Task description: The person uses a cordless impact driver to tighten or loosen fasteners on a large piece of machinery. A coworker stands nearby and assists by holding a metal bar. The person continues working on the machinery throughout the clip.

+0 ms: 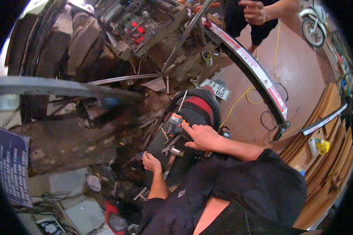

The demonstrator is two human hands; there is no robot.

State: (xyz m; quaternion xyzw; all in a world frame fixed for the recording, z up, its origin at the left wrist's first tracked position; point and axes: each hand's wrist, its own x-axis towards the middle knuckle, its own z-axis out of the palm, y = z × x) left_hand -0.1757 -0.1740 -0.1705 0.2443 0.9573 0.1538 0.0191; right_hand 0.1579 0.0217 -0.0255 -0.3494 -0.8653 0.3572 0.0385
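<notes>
My right hand (202,136) reaches forward and grips an orange and grey hand tool (174,123) with a thin metal rod sticking up from it. The tool rests over the black and red seat (198,105) at the rear of a motorbike. My left hand (151,161) is lower and nearer to me, its fingers curled shut beside a small blue piece (139,156); I cannot tell whether it holds anything. A steel wrench (170,149) lies on the black surface between my two hands. Both my arms come out of short black sleeves.
A white number plate (213,89) sits behind the seat. A long curved black bar with a white and red strip (257,68) arcs to the right. Another person's hand (255,11) is at the top. Tyres (66,43), a red-buttoned panel (135,29), a yellow cable (243,96) and a scooter (312,21) surround me.
</notes>
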